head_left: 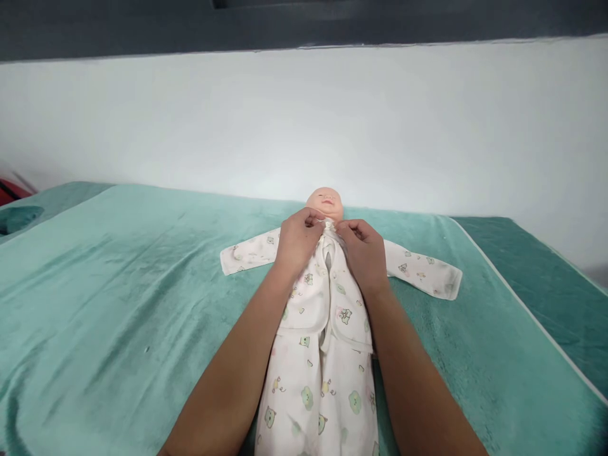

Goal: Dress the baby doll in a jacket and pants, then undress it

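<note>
Bare forearms [232,361] come in from the bottom edge, on either side of white printed pants [306,386] that run out of view there. Farther up, the left hand [301,237] and the right hand [363,250] sit just apart, each with its fingertips pinched on the neckline of a matching jacket [308,301]. It lies on a doll [327,196], face up in the middle of the bed, head toward the wall. Both sleeves [425,269] spread out sideways, and the jacket's front gapes below the neck.

Under everything is a rumpled pale green blanket [142,266], with a darker green cover [546,285] beyond its light edge at right. Behind stands a plain white wall [304,114], topped by a dark band [304,28] cut off by the upper edge.

At far left a red object [14,189] is only partly in view; I cannot tell what it is. Fingers hide part of the collar, so its fastening is hard to make out.
</note>
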Demonstrator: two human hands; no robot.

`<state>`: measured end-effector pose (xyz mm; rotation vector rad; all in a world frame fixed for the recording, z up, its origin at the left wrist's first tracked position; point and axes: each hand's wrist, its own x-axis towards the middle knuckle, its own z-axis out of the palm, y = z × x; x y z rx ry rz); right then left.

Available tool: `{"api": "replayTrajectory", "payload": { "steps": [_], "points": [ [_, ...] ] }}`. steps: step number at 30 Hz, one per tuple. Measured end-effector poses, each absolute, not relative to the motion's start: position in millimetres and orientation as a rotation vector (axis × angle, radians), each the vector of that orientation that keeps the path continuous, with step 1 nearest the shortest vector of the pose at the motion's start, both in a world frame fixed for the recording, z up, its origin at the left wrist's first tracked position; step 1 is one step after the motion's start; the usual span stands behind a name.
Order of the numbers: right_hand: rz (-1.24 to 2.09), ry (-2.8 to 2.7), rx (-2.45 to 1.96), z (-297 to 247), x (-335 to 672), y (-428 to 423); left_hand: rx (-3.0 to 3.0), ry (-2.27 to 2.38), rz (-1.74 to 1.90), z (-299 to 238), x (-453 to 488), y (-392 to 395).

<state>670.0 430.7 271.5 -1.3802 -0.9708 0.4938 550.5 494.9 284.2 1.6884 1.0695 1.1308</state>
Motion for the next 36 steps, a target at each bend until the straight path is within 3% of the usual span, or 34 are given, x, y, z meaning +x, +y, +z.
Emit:
{"api": "replayTrajectory", "payload": {
  "steps": [17,29,36],
  "points": [
    [0.284,-1.381,-1.822,291.4,648.2,384.9,1.713,1.027,1.143,288.7,531.2,469.9],
    [0.664,-1.054,-1.428,282.3,663.7,391.9,1.795,0.846,0.893,293.4,508.1,461.4],
    [0.890,-0.796,-1.256,280.2,666.9,392.3,1.650,0.805,0.977,287.8,512.5,462.2]
  ]
}}
